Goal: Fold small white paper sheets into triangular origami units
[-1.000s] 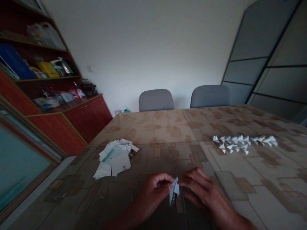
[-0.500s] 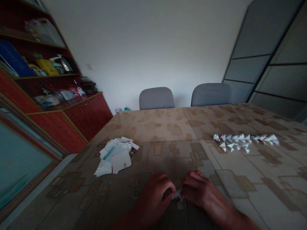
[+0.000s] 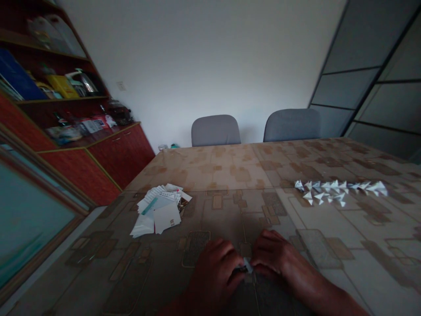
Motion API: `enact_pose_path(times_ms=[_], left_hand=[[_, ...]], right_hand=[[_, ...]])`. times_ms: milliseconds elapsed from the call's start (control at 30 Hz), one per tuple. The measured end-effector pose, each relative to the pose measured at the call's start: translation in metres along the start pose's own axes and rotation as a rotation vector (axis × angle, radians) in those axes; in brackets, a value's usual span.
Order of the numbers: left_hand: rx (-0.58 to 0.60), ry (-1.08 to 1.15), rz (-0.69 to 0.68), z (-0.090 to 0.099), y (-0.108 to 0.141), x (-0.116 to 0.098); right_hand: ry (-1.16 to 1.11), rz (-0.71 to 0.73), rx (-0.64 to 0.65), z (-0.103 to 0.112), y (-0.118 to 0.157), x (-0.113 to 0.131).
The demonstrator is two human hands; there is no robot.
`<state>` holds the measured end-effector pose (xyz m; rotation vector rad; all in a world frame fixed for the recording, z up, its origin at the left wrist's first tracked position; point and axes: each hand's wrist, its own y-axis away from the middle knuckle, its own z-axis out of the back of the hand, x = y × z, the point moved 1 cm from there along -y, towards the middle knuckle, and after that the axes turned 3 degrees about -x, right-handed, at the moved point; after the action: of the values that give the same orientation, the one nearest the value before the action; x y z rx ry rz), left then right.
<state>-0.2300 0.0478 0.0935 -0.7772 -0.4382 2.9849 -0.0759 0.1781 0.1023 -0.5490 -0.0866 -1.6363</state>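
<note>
Between my two hands, low over the near part of the table, is a small folded piece of paper (image 3: 247, 265), whitish with a darker patch. My left hand (image 3: 215, 270) pinches its left end between thumb and fingers. On the other side, my right hand (image 3: 272, 256) grips the right end with its fingers bent together. Much of the paper is hidden by the fingertips. A loose pile of paper cards (image 3: 159, 210) lies to the left. Over on the right stand several small folded paper pieces (image 3: 338, 188) with pointed tips, arranged in rough rows.
The patterned tablecloth (image 3: 226, 171) covers the wide table. Two grey chairs (image 3: 215, 131) stand behind its far edge, against the wall. At the left is a red-brown cabinet (image 3: 112, 162) with cluttered shelves; sliding doors (image 3: 348, 87) rise at the right.
The left thumb and fingers have closed nearer together on the paper, which shows at a different angle. The camera view has shifted slightly. Card pile and folded pieces stay where they were.
</note>
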Motion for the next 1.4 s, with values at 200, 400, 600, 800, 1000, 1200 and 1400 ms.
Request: enact_pose_path(times_ms=[200, 400, 600, 800, 1000, 1200, 1400], left_hand=[[-0.018, -0.002, -0.036, 0.000, 0.003, 0.000], [-0.045, 0.042, 0.090, -0.001, 0.004, 0.001], [-0.052, 0.067, 0.107, 0.001, 0.003, 0.000], [-0.094, 0.158, 0.132, 0.008, -0.001, 0.000], [-0.197, 0.752, 0.472, 0.001, -0.002, 0.008], [-0.182, 1.234, 0.486, 0.002, -0.005, 0.003], [-0.288, 1.162, 0.427, 0.010, -0.006, -0.001]], right_hand=[[-0.029, 0.008, -0.036, -0.002, 0.002, -0.003], [-0.094, -0.036, -0.082, 0.002, 0.001, 0.001], [-0.110, -0.074, -0.110, 0.004, 0.000, 0.002], [-0.161, -0.089, -0.162, 0.005, 0.001, 0.002], [-0.207, -0.131, -0.350, 0.010, 0.001, 0.009], [-0.124, 0.015, -0.428, 0.017, -0.001, 0.020], [-0.203, 0.018, -0.432, 0.021, 0.001, 0.026]])
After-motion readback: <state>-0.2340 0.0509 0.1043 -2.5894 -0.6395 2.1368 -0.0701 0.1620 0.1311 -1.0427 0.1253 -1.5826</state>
